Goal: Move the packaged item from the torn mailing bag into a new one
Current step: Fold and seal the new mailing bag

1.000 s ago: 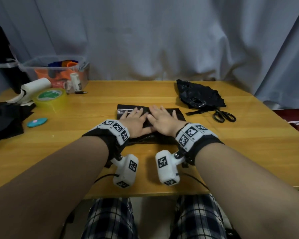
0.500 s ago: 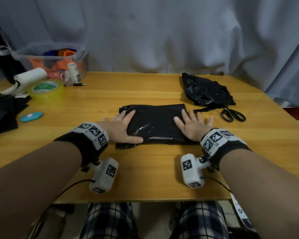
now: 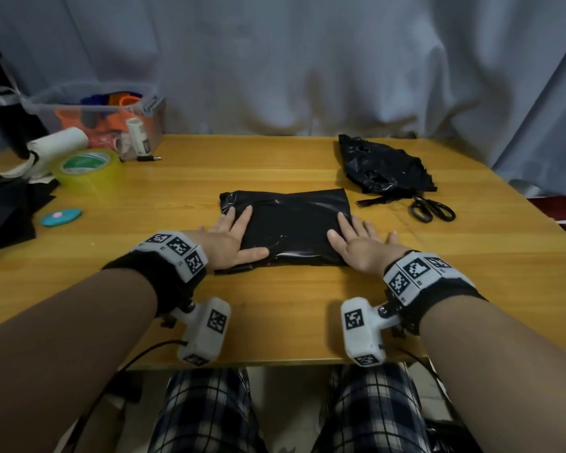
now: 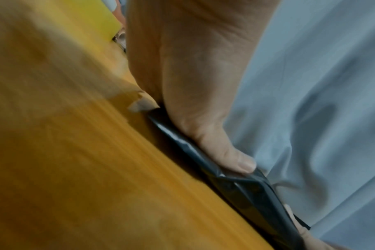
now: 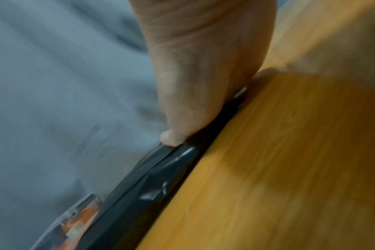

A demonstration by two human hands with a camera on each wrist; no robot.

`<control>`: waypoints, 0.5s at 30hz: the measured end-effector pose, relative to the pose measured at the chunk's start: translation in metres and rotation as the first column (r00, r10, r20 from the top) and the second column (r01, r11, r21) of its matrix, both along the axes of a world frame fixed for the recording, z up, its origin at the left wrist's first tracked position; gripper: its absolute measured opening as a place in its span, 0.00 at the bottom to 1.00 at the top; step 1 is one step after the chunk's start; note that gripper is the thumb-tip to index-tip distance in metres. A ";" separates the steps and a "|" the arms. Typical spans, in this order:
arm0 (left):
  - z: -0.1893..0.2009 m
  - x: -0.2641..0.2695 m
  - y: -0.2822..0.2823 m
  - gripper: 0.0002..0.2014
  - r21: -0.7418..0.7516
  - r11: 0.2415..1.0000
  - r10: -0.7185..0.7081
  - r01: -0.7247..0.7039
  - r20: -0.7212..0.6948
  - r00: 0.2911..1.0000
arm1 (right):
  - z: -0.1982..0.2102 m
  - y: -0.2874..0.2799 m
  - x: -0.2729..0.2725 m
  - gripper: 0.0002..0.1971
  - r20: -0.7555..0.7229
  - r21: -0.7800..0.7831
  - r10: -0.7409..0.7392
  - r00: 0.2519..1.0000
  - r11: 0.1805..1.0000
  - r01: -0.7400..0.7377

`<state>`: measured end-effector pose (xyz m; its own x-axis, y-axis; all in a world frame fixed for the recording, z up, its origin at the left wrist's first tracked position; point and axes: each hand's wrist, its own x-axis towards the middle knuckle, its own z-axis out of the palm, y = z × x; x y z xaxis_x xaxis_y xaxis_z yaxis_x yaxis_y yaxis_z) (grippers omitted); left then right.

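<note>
black wristbands (image 3: 164,282) (white tag-marked cameras), plaid trousers (image 3: 209,410)

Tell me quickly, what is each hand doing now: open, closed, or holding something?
Left hand: open, fingers flat, pressing the left end of the black mailing bag.
Right hand: open, fingers flat, pressing its right end.

left hand (image 3: 231,245) flat, fingers straight, right hand (image 3: 360,245) likewise, forearms extended

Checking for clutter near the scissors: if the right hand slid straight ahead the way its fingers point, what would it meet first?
Probably the black strip beside the torn bag; the right hand points there from the new bag, though depth is uncertain.
</note>
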<state>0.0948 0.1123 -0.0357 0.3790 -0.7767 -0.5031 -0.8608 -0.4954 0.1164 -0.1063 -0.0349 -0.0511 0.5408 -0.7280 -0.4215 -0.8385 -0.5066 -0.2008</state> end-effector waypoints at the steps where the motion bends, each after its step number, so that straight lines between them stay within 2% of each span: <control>1: -0.001 0.000 0.002 0.44 0.005 1.000 0.008 -0.008 0.004 1.000 | 0.000 -0.001 -0.001 0.32 -0.017 -0.007 -0.008 1.000 1.000 0.008; 4: -0.001 0.001 0.002 0.44 0.015 1.000 -0.010 0.009 0.054 0.998 | 0.003 -0.004 -0.002 0.31 -0.050 -0.009 -0.030 0.998 1.000 0.030; 7: 0.000 0.004 0.002 0.41 0.019 1.000 -0.013 0.010 0.165 0.986 | 0.005 -0.008 -0.006 0.30 -0.068 0.014 -0.049 0.996 0.999 0.050; 9: 0.004 0.002 0.003 0.37 -0.102 0.995 0.011 0.016 0.263 0.965 | 0.006 -0.012 -0.010 0.31 -0.124 0.011 -0.035 0.992 0.999 0.036; 11: 0.010 -0.004 0.001 0.31 -0.310 0.950 0.064 0.041 0.322 0.944 | 0.011 -0.015 -0.015 0.32 -0.158 -0.025 -0.021 0.987 1.000 0.018; 13: 0.014 -0.014 -0.009 0.26 -0.485 0.873 0.092 0.048 0.261 0.961 | 0.021 -0.014 -0.015 0.29 -0.077 -0.102 -0.032 0.997 0.995 0.024; 15: 0.016 -0.028 -0.025 0.26 -0.512 0.859 0.108 -0.030 0.123 0.987 | 0.032 -0.009 -0.007 0.22 0.128 -0.208 -0.037 0.991 0.976 0.063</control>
<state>0.0667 0.0873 -0.0202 0.4778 -0.8783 0.0164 -0.8533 -0.4596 0.2464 -0.1131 -0.0437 -0.0191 0.5395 -0.8207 -0.1879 -0.8394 -0.5067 -0.1969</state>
